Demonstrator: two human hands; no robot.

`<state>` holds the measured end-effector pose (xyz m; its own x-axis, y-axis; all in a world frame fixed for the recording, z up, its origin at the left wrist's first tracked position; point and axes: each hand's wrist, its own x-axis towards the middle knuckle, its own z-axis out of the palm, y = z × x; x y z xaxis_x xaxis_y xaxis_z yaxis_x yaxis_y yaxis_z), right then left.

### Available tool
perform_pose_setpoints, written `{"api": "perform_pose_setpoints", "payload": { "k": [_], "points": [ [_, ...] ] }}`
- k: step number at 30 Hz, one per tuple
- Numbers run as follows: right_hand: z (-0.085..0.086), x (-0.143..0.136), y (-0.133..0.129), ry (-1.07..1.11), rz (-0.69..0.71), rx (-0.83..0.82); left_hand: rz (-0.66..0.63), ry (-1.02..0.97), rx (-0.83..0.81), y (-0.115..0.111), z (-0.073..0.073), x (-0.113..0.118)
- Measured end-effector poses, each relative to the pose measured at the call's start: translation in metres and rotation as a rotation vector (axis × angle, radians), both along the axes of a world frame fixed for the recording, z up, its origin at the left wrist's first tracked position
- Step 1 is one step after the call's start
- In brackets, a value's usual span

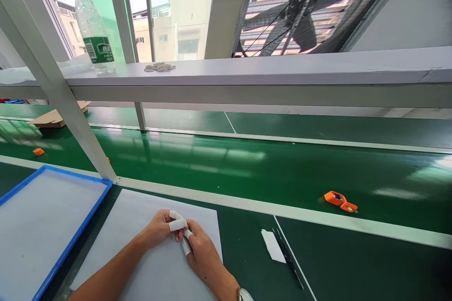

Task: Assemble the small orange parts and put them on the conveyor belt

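My left hand [158, 229] and my right hand [204, 251] meet over a large white sheet [151, 268] on the dark green bench. White finger covers [177, 224] wrap some fingertips of both hands. The fingers of each hand are pinched together and touch those of the other. Whatever lies between the fingertips, if anything, is hidden. A watch [244, 295] shows at my right wrist. Right of the sheet lie a small white slip [273, 246] and dark, slender tweezers-like tools [287, 254].
A blue-framed white tray [76, 237] lies at left. Beyond the bench, a green conveyor belt [212, 160] carries orange pieces [341, 201]. A slanted metal post [67, 89] supports a shelf [264, 71] with a plastic bottle [92, 28] and small pale pieces [159, 67]. Cardboard [52, 117] lies far left.
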<state>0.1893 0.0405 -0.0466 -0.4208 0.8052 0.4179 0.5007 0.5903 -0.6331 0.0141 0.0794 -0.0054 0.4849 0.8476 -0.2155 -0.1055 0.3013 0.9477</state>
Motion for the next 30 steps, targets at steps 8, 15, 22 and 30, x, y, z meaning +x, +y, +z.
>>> {"api": "perform_pose_setpoints", "payload": {
  "k": [8,15,22,30],
  "points": [
    [0.0024,0.0010,-0.0014,-0.021,0.003,-0.015,-0.007,-0.047,-0.013,0.0005,-0.0041,-0.0022],
    [0.0010,-0.0001,-0.0004,-0.005,-0.005,-0.008,-0.013,-0.069,-0.010,0.0009,-0.0050,-0.0024],
    [0.0045,0.0014,0.0014,0.086,0.013,-0.062,-0.022,-0.088,-0.005,0.0006,-0.0045,-0.0023],
    [0.0075,0.0011,0.0023,0.092,0.029,-0.078,-0.021,-0.094,-0.003,0.0002,-0.0059,-0.0018]
  ]
}}
